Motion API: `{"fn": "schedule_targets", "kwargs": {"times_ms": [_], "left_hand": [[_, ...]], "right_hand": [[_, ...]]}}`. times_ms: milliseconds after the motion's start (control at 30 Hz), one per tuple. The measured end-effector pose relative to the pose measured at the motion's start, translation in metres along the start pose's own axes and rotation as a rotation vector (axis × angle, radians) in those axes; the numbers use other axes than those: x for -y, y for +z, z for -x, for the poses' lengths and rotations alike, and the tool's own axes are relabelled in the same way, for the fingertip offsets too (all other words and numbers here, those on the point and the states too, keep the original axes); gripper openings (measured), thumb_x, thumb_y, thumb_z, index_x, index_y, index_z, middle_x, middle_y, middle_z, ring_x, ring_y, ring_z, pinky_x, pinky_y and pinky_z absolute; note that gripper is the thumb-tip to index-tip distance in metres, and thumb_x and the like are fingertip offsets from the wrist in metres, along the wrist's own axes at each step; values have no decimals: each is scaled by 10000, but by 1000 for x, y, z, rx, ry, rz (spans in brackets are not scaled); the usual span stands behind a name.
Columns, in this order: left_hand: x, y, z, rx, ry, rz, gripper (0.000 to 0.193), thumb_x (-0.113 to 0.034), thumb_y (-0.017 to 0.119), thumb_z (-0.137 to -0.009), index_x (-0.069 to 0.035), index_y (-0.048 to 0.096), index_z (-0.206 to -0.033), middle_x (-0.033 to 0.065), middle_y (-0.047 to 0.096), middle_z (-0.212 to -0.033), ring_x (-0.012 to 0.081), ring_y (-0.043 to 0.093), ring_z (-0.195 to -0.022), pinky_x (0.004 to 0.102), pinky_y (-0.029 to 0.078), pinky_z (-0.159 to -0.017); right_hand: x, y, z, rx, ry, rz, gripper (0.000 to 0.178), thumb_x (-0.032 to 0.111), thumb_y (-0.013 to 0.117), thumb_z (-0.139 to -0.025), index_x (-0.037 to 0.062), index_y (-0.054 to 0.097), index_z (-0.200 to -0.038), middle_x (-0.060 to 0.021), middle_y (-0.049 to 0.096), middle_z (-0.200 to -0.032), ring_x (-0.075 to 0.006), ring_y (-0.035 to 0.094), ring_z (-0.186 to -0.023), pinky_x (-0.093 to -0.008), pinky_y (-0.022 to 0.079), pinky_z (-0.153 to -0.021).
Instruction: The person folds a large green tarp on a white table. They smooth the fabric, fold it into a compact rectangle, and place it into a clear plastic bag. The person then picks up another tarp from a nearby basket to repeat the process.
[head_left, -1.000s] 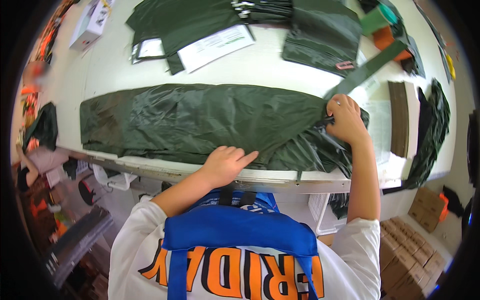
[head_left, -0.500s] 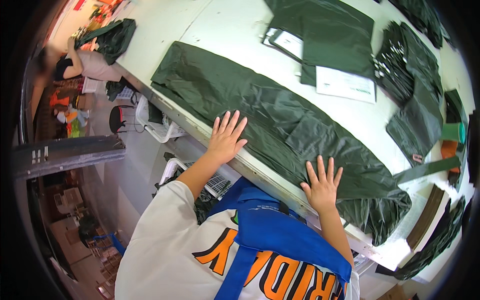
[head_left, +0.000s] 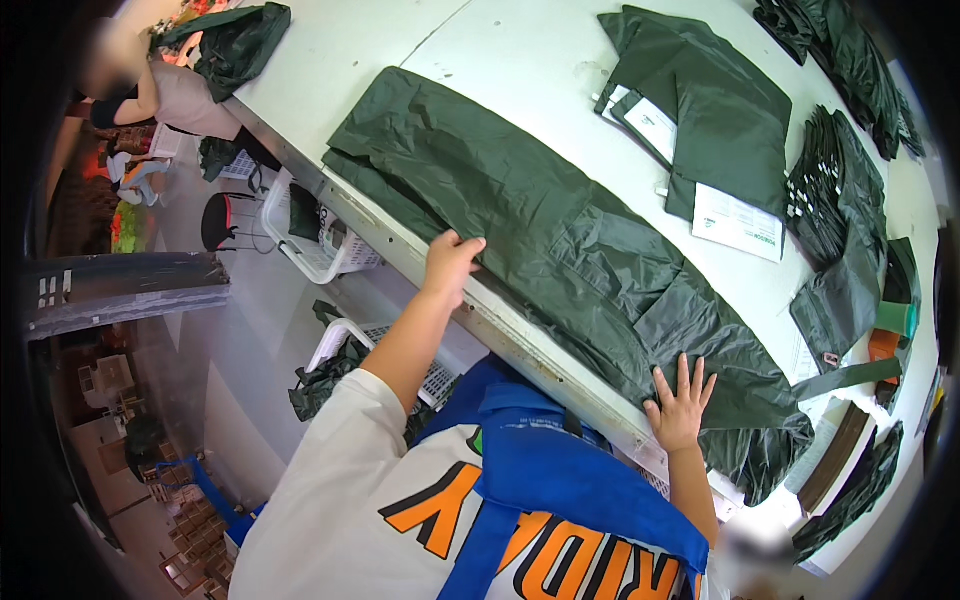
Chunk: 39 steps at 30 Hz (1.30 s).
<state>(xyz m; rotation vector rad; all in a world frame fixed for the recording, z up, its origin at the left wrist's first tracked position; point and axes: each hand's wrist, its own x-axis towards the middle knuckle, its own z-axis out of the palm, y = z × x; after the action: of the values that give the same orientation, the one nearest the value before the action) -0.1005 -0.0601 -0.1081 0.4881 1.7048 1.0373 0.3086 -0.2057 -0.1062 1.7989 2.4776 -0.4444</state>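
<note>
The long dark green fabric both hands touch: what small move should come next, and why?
I would probably have the left hand draw the near edge of the long dark green fabric straight. Its fingers are curled on that edge, and the layers beside it look wavy and uneven; the right hand lies spread on the fabric, seemingly well placed to steady it.

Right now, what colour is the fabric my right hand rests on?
The fabric is dark green with a slight sheen, best seen in the head view.
</note>
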Motion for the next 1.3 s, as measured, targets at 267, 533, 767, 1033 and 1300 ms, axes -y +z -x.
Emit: {"fn": "schedule_targets", "kwargs": {"times_ms": [267,533,767,1033,1300], "left_hand": [[-6,-61,-73,-279,48,16,241,-134,729,-777,-103,505,-692,3,487,-711,158,447,-667,325,386,-630],[-32,-92,-112,-261,-270,600,315,-97,751,-765,-68,591,-1036,50,650,-974,207,624,-826,366,515,-672],[-167,-27,-8,174,405,483,391,-73,577,-810,15,549,-1190,118,626,-1114,292,606,-1044,465,490,-940],[-136,281,266,1128,1453,-723,285,-206,651,-810,10,600,-988,201,641,-822,335,631,-660,405,506,-616],[106,368,272,1601,1380,-1427,704,-96,580,-822,-144,301,-1467,160,524,-1064,318,580,-962,416,505,-792]], "right_hand": [[38,-21,-18,-19,168,-6,482,212,649,-756,132,593,-1228,-162,328,-1483,-405,274,-1362,-572,210,-1089],[134,-6,-51,-202,383,-150,749,277,731,-713,27,424,-1349,-211,336,-1394,-438,316,-1267,-540,263,-1048],[123,23,-54,-249,201,-360,717,361,672,-793,79,414,-1399,-134,345,-1491,-324,247,-1411,-554,135,-1127],[109,42,-48,-373,80,-426,470,307,565,-841,38,561,-1226,-153,522,-1317,-332,391,-1304,-504,229,-1113],[76,9,5,-133,-17,-995,454,204,524,-900,42,500,-1323,-204,483,-1364,-364,435,-1270,-436,301,-1087]]}}
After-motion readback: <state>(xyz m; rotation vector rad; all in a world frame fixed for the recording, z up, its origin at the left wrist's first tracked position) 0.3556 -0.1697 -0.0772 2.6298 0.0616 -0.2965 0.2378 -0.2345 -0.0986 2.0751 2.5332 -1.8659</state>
